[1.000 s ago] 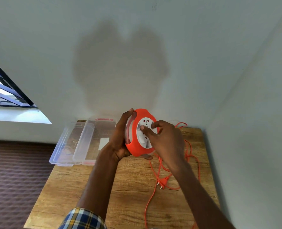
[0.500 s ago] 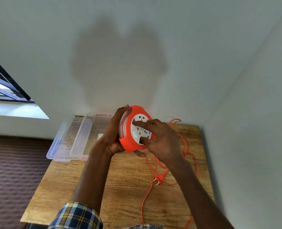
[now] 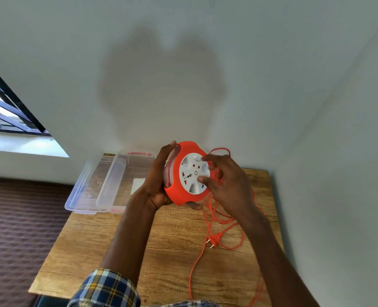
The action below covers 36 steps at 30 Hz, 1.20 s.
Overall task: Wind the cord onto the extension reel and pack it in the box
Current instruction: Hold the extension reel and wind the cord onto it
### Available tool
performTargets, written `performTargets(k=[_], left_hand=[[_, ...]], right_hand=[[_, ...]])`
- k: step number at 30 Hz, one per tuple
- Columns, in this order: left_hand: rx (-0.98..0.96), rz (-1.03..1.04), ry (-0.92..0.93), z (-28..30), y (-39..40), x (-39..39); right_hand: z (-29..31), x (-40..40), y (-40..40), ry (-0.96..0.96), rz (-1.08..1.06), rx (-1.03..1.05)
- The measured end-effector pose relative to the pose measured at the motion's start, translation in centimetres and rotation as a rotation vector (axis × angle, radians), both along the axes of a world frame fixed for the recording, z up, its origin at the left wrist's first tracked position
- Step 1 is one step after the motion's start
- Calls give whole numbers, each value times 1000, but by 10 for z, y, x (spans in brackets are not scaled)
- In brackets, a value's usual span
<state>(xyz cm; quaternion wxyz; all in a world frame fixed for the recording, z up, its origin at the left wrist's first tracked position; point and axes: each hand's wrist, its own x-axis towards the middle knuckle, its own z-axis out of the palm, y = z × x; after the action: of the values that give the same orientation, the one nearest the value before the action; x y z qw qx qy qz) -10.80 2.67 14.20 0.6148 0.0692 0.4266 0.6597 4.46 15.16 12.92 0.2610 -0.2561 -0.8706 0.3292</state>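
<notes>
- Wooden table [image 3: 121,244]: bore the whole set-up, standing against a pale wall.
- Clear plastic box [image 3: 126,185]: lay open and unfilled at the table's far left, its lid [image 3: 88,187] beside it; packing not yet begun.
- Extension reel [image 3: 189,173]: held off the table, white socket face toward the camera.
- Left hand [image 3: 159,180]: wrapped around the reel's orange rim.
- Right hand [image 3: 226,185]: fingertips curled on the white face, apparently turning it.
- Cord [image 3: 225,229]: mostly loose on the table; winding judged barely under way.
- Plug [image 3: 214,238]: lay free.
</notes>
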Motion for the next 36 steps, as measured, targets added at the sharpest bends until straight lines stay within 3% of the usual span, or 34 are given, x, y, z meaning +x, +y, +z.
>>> performTargets(k=[4,8,11,13,18,21,23,26,28,33,36], left_hand=[[2,8,-10,-6,1,-3],[-43,41,40,-12,4,-4],[-63,74,60,-13,4,-2],[-71,70,78,-12,4,-2],[-123,47,210,-4,9,4],[-114,-17,185,-2,5,-1],[-71,-22,103,-3,1,-5],[-11,29,27,-8,-2,-8],[-11,41,19,-7,0,-6],[-48,45,52,-5,4,-3],[-110,23,135,1,9,2]], right_hand=[[1,3,7,-59,246,127],[5,-2,-1,-247,165,259],[8,-4,-7,-249,95,333],[7,-5,-10,-189,34,170],[-7,-26,-34,83,-258,-661],[2,-24,-29,69,-195,-1006],[6,-16,-21,91,-76,-881],[1,-9,-11,5,-9,-245],[-4,-9,-8,-100,77,43],[-12,-5,-9,-150,153,211],[-20,-8,-13,-65,35,126]])
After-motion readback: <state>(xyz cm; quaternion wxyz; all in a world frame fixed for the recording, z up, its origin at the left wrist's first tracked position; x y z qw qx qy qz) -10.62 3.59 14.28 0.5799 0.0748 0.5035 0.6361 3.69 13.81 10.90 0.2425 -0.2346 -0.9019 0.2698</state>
